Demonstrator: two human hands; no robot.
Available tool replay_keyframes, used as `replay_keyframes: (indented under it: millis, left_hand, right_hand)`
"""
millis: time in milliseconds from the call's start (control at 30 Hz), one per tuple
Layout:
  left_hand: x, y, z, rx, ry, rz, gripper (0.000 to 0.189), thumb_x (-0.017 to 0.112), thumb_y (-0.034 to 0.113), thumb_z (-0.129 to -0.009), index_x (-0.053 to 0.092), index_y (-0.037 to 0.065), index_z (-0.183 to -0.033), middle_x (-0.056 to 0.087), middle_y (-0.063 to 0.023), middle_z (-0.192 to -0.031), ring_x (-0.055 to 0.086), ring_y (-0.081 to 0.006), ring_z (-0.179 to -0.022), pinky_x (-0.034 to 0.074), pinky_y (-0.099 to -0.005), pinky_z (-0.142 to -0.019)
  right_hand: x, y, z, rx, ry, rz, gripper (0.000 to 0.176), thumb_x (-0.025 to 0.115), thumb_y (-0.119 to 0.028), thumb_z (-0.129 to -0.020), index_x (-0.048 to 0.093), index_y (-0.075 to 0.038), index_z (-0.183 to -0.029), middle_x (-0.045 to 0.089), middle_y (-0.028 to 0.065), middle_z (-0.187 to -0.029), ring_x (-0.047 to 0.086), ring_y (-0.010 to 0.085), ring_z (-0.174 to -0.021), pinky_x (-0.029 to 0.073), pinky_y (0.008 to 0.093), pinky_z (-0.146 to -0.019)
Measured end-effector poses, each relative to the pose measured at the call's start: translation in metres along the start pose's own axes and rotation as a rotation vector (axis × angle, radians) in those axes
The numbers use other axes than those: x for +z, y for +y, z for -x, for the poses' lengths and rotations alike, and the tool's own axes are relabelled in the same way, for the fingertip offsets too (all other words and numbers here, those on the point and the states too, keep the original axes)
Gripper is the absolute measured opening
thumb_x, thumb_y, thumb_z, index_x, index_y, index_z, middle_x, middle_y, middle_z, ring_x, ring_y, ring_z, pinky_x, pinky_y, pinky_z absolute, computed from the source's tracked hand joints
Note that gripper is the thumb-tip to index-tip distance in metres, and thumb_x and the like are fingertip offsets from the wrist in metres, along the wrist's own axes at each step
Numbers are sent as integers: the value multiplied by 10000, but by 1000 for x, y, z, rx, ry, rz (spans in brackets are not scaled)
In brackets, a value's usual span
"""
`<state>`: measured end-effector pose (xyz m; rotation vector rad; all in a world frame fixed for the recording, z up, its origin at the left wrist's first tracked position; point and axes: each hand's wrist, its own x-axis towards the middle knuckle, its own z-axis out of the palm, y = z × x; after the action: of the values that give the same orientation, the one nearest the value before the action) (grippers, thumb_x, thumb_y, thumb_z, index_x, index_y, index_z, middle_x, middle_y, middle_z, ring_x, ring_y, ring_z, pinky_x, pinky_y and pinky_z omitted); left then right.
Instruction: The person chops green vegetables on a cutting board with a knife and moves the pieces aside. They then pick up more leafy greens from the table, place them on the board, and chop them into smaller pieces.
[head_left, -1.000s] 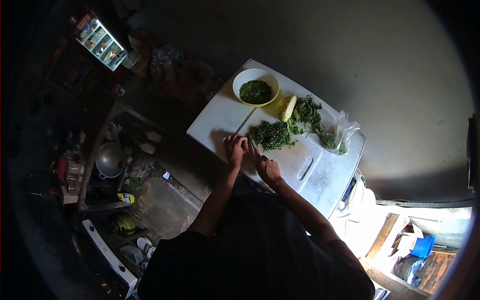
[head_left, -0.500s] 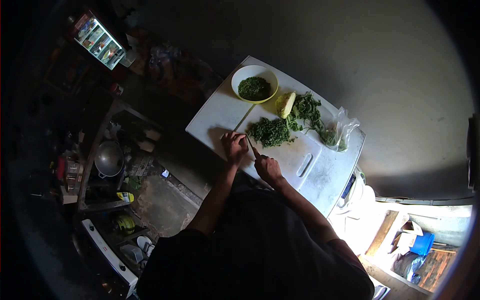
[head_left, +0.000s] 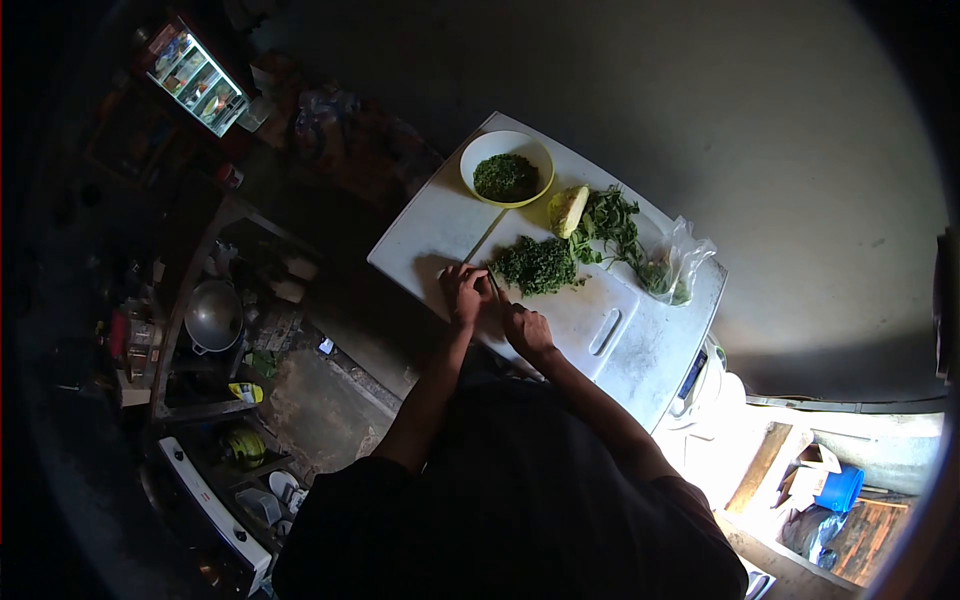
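A knife [head_left: 495,283] is gripped in my right hand [head_left: 527,330], its blade pointing up and left beside the fingers of my left hand [head_left: 466,293]. My left hand is closed at the left part of the white cutting board [head_left: 585,308]; what it holds is too small to name. Chopped greens [head_left: 538,266] lie in a pile just beyond both hands. Past them are a yellow-white vegetable piece [head_left: 568,212] and leafy stems [head_left: 612,222]. A white and yellow bowl [head_left: 537,157] at the table's far side holds more chopped greens [head_left: 506,178].
A clear plastic bag [head_left: 685,262] with greens lies at the right of the white table [head_left: 423,222]. A wall [head_left: 800,180] rises behind. At the left are a metal wok [head_left: 213,316], a stove [head_left: 213,505] and a lit display case [head_left: 198,80].
My right hand has shifted slightly left, closer to my left hand, with the knife. The whole view has moved a little.
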<state>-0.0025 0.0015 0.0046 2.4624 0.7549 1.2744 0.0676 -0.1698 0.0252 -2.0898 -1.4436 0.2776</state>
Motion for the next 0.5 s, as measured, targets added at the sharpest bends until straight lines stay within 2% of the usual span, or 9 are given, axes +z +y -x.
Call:
replay_keyframes:
  millis: [167,300,400,467,500]
  left_hand:
    - [-1,3,-1,7,17,-36,73,690,166,-742,676,180,-812,642,-31,-845,581,-286,-808,427,-418,-792]
    - [-2,4,1,-6,-22,-29,58,687,178,-757,678,175,-814,639,-33,-849,578,-288,-828,422,-424,-819]
    - [-3,3,0,-22,-33,-45,90,717,179,-736,668,168,-812,625,-29,-849,564,-286,-864,426,-438,-844]
    - [-7,6,-2,-23,-30,-3,67,714,167,-740,677,172,-796,630,-25,-842,566,-284,-872,428,-441,-846]
    - [-7,6,-1,-26,-28,-6,67,714,167,-740,677,172,-796,630,-25,-842,566,-284,-872,428,-441,-846]
  right_hand:
    - [-14,-20,11,25,18,11,338,482,-175,-902,584,-54,-1201,637,189,-880,631,436,-713,499,547,-660]
    - [-19,-18,13,90,-24,-87,318,489,-177,-911,575,-54,-1192,642,178,-903,636,418,-727,485,551,-671]
    - [6,7,9,67,-54,-69,300,499,-199,-918,569,-57,-1173,638,172,-946,638,396,-757,475,550,-690]
    - [20,14,10,30,69,27,251,510,-192,-918,574,-58,-1120,642,182,-920,639,393,-760,473,554,-693]
    - [17,10,11,26,66,27,251,510,-192,-918,574,-58,-1120,642,182,-920,639,393,-760,473,554,-693]
